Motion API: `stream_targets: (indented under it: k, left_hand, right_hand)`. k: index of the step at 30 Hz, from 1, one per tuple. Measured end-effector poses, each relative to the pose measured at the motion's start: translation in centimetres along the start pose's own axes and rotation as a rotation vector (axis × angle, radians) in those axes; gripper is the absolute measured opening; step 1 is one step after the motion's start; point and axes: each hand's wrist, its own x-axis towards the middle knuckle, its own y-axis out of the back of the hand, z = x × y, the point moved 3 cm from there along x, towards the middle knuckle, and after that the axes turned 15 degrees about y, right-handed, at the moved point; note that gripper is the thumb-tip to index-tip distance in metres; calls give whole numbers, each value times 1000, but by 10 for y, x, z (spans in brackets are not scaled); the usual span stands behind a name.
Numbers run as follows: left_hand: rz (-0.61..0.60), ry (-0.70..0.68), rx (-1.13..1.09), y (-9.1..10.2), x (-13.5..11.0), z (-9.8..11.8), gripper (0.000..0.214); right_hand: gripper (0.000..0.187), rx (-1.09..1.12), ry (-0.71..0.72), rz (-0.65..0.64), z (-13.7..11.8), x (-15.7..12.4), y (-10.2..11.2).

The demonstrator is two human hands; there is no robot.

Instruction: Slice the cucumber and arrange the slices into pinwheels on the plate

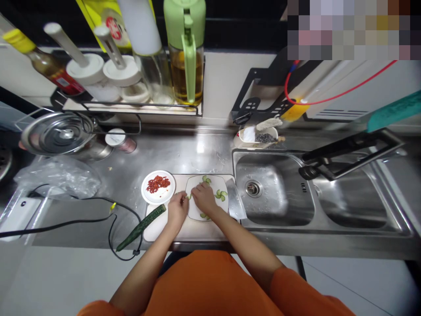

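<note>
A white square plate (197, 213) rests on a pale cutting board (154, 230), with small fans of cucumber slices (221, 195) set near its edges. My left hand (177, 210) is at the plate's left rim, its fingers pinched around what looks like thin cucumber slices. Over the plate's left part, my right hand (204, 199) has its fingers bent and close together; whatever they hold is hidden. A cut cucumber (141, 228) lies slanted to the left, one end on the board. The cleaver's broad blade (236, 199) lies along the plate's right side.
A round plate of chopped red pieces (158, 185) stands left of the square plate. To the right is a double sink (276, 188) with a black faucet (348, 153). A black cable (88, 198) loops by the cucumber. Bottles and jars (131, 74) line the back rack.
</note>
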Motion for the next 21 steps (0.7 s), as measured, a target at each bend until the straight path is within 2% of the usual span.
stream_targets:
  k: [11,21]
  left_hand:
    - [8,-26,3,-3,0,-2,13]
    - [23,-60,0,-4,0,-3,11]
  right_hand:
    - [25,-74,131,67,-7,-27,-1]
    - [27,-98,176,95,-12,-29,-1]
